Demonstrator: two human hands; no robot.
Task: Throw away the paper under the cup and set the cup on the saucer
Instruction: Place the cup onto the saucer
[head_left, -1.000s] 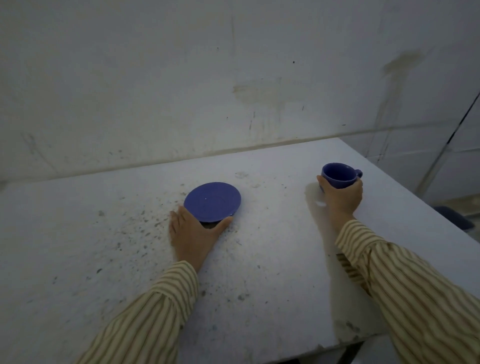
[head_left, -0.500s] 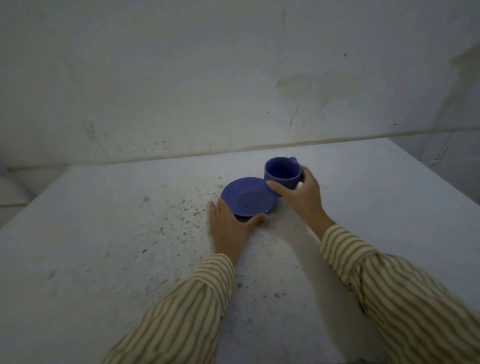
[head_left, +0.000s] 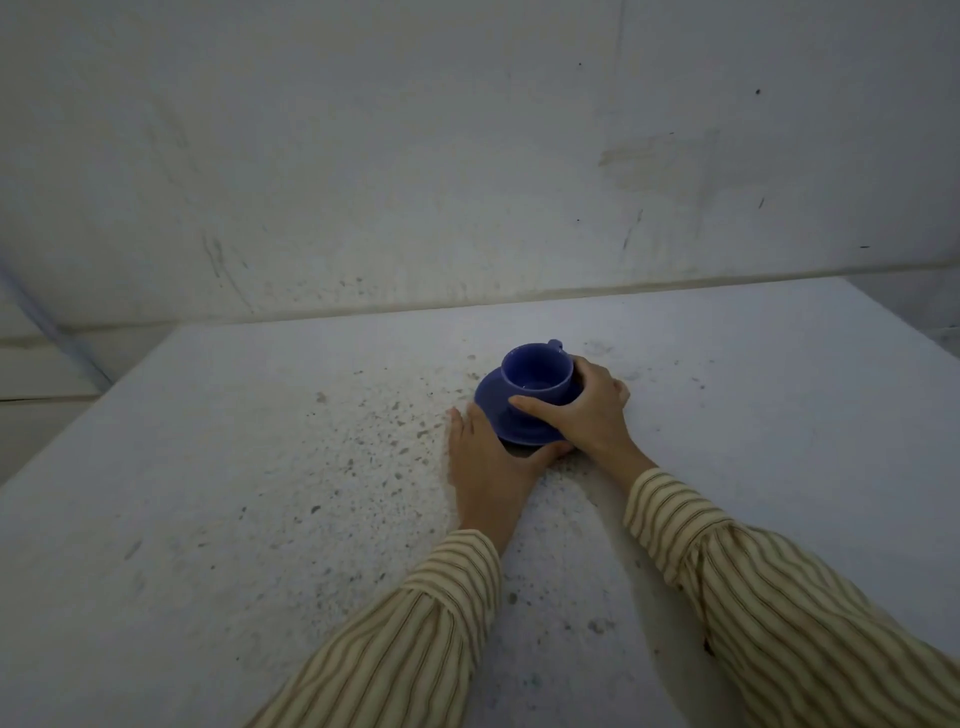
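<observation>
A blue cup (head_left: 536, 371) stands upright on the blue saucer (head_left: 493, 400) near the middle of the table, its handle pointing away from me. My right hand (head_left: 587, 410) is wrapped around the cup's right and front side. My left hand (head_left: 488, 462) lies flat on the table, thumb and fingers spread against the saucer's near edge. No paper is in view.
The white table (head_left: 260, 493) is speckled with dark crumbs left of the saucer. A stained white wall (head_left: 467, 182) rises right behind its far edge. The table's left and right edges are both in view.
My right hand carried the cup from the table's right side leftward and down onto the saucer. My left hand stayed at the saucer's near edge. My view swung left.
</observation>
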